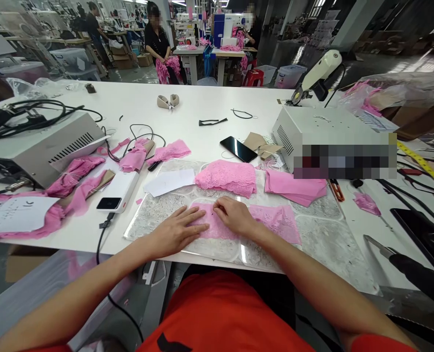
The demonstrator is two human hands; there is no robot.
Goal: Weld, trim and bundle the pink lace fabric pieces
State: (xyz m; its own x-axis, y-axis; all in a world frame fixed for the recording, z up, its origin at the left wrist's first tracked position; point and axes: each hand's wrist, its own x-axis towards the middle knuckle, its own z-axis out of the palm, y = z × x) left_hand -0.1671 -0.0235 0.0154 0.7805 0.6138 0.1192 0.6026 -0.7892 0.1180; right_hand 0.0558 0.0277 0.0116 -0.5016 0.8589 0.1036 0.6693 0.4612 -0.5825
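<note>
A strip of pink lace (pixel 275 220) lies flat on a clear-topped, marbled mat (pixel 319 234). My left hand (pixel 178 230) rests palm down with its fingers spread, the fingertips on the strip's left end. Over the same strip, my right hand (pixel 233 215) has its fingers pinched together; whatever is between them is too small to make out. Just beyond my hands sits a pile of pink lace pieces (pixel 226 177), with a stack of plain pink pieces (pixel 293 186) to its right. White paper (pixel 171 183) lies left of the lace pile.
Grey boxes stand at left (pixel 44 146) and right (pixel 323 132). A phone (pixel 239 148) lies beyond the lace pile. A white power bank (pixel 119 190) and pink fabric (pixel 74 176) are at left. Near the right edge is a black-handled tool (pixel 418 274). People work at machines behind.
</note>
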